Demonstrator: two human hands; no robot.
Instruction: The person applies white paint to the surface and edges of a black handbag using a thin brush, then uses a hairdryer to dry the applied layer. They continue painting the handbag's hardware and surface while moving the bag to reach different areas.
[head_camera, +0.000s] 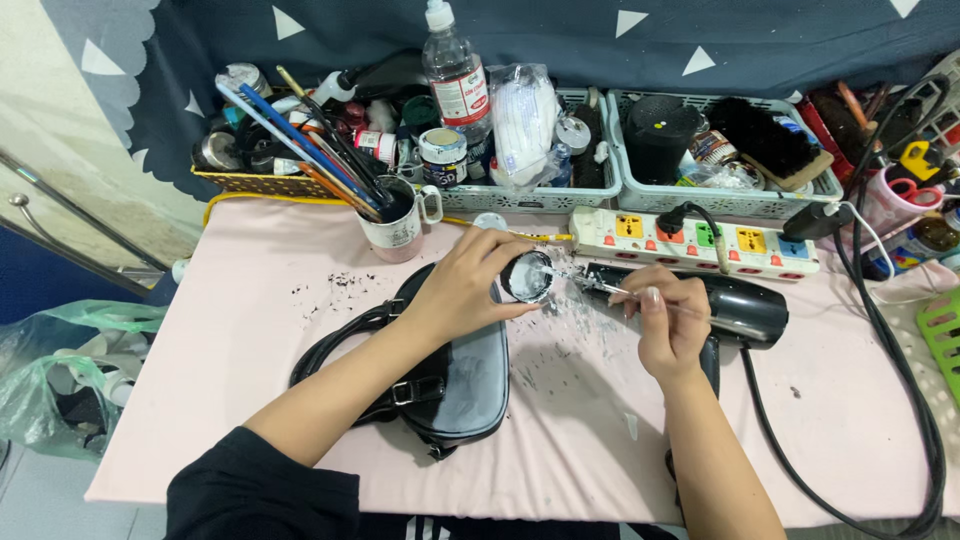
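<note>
A pale pink table (250, 340) stands against a dark blue cloth with white triangles, and a black handbag (455, 385) lies near its front edge, speckled with white. Just above the handbag, the left hand (462, 288) wraps its fingers around a small round jar (527, 277), tilted on its side with its white contents facing right. The right hand (668, 325), right of the handbag, pinches a thin brush (640, 297) between thumb and fingertips, its tip at the jar's mouth. The jar looks light, rigid and a bit slippery with paint, best gripped round its body; the brush is slender and light, held best near mid-handle. Right of the handbag lies a black hair dryer (735, 305). Behind the handbag stand a white mug of brushes (398, 228), a white power strip (700, 240) with coloured sockets, a clear bottle (455, 75) with a red-and-white label, and small tins with pale labels in baskets (520, 198)
</note>
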